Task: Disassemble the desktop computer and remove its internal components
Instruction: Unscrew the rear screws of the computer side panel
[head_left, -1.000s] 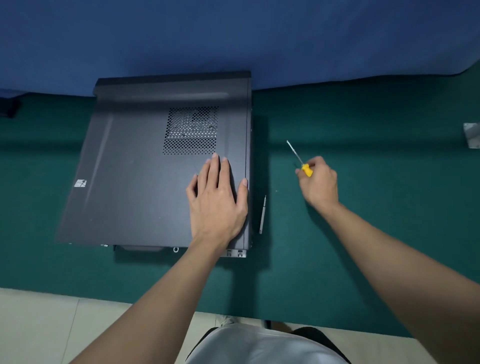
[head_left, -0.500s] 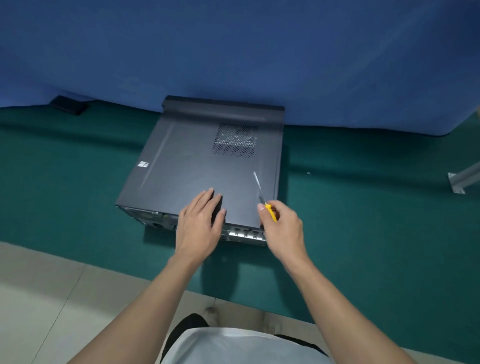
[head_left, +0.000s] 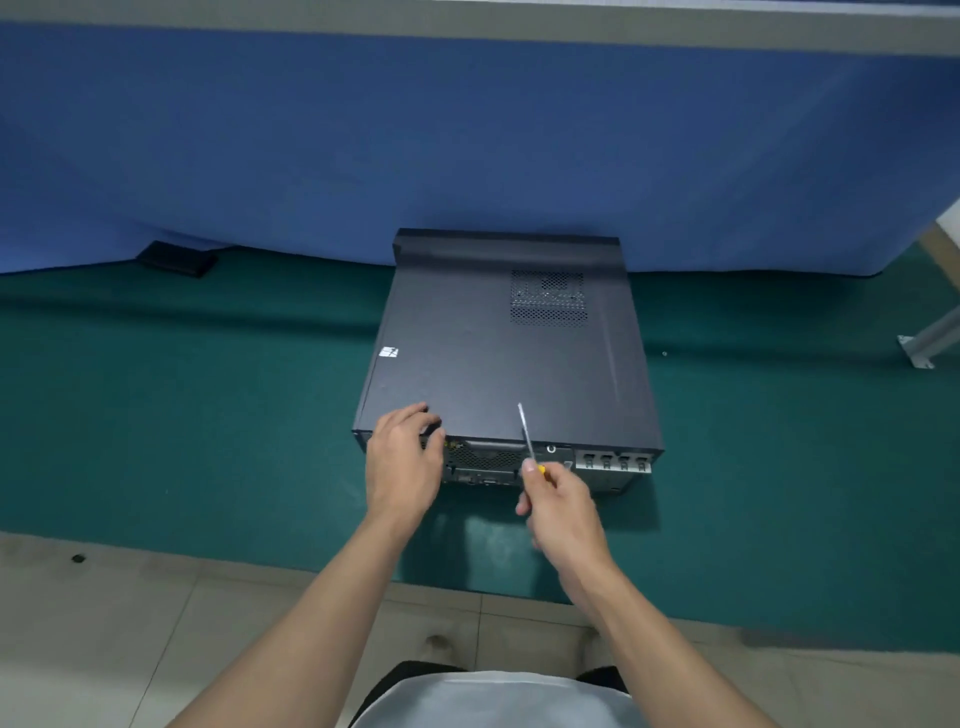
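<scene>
Flat computer (head_left: 498, 358) points away, rear ports (head_left: 616, 462) nearest.

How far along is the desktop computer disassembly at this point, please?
Nothing looks removed yet: the side panel is on the desktop computer, closed. In hand: the right hand holds a yellow-handled screwdriver in front of the rear panel, while the left hand grips the case's near left corner. Left: the panel screws, the cover, and every internal component.
</scene>
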